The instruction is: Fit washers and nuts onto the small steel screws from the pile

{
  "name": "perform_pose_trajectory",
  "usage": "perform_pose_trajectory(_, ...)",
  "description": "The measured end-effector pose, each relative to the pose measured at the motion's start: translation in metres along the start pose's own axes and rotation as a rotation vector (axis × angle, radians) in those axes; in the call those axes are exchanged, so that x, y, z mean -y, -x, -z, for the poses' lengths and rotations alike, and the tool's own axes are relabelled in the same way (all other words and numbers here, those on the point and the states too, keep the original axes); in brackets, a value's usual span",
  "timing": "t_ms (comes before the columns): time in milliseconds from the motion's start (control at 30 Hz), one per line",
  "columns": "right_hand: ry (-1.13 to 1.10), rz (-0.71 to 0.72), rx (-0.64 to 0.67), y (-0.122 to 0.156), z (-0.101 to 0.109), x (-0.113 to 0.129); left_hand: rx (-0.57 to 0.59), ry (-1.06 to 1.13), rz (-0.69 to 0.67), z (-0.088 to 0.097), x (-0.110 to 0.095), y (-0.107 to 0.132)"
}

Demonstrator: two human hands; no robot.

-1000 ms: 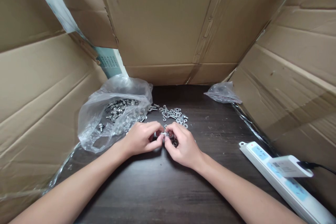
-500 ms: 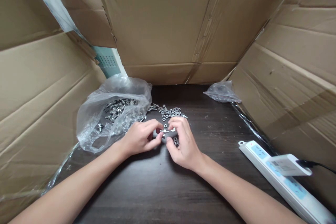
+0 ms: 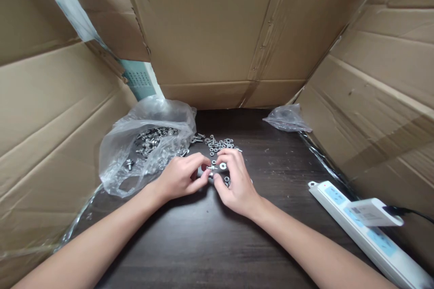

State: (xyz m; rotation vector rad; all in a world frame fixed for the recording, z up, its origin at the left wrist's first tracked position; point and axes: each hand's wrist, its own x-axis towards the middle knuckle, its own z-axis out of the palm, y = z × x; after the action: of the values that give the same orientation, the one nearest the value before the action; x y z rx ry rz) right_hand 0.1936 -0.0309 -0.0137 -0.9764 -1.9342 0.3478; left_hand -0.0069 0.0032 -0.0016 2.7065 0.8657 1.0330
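My left hand [image 3: 179,177] pinches a small silver bolt [image 3: 210,169] by its head, shaft pointing right. My right hand [image 3: 235,183] is closed on a flat silver washer [image 3: 223,166] just right of the bolt's tip. Both hands hover over a dark wooden table [image 3: 203,244]. Just behind my fingers lies a scatter of loose nuts and washers [image 3: 222,145]. To the left, a clear plastic bag [image 3: 142,144] holds several more bolts.
Cardboard walls [image 3: 217,31] close in the table on the left, back and right. A small crumpled plastic bag [image 3: 287,119] lies at the back right. A white power strip [image 3: 369,230] with a plugged-in adapter runs along the right front.
My right hand let go of the bolt, reached back to the loose pile, and now holds a washer beside the bolt's tip. My left hand stayed in place with the bolt.
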Motion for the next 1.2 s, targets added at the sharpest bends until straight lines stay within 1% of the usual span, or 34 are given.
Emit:
perform_pose_trajectory(100, -0.018, 0.011, -0.045, 0.0006, 0.0004, 0.0013, -0.003, -0.010, -0.004, 0.0001, 0.0001, -0.0003)
perform_pose_trajectory(267, 0.012, -0.050, 0.013, -0.0020, 0.0025, -0.0003, -0.002, -0.006, -0.009, 0.0004, -0.0001, -0.0003)
perform_pose_trajectory(367, 0.026, -0.049, 0.051, -0.0028, 0.0022, -0.0020, 0.004, -0.003, -0.007, 0.0004, -0.0001, -0.0004)
perform_pose_trajectory(700, -0.044, -0.038, 0.035, -0.0037, 0.0009, -0.0014, 0.023, 0.006, 0.015, -0.0005, 0.0012, 0.0003)
perform_pose_trajectory(967, -0.065, -0.092, 0.056, -0.0047, 0.0039, 0.0003, 0.017, 0.011, -0.007, -0.0002, -0.0006, 0.0003)
perform_pose_trajectory(1133, -0.081, -0.056, 0.069, -0.0042, 0.0028, -0.0010, 0.021, 0.015, -0.013, -0.0003, -0.0006, 0.0006)
perform_pose_trajectory(1200, -0.063, -0.065, 0.079, -0.0044, 0.0017, -0.0025, 0.026, 0.015, -0.014, -0.0004, -0.0007, 0.0006)
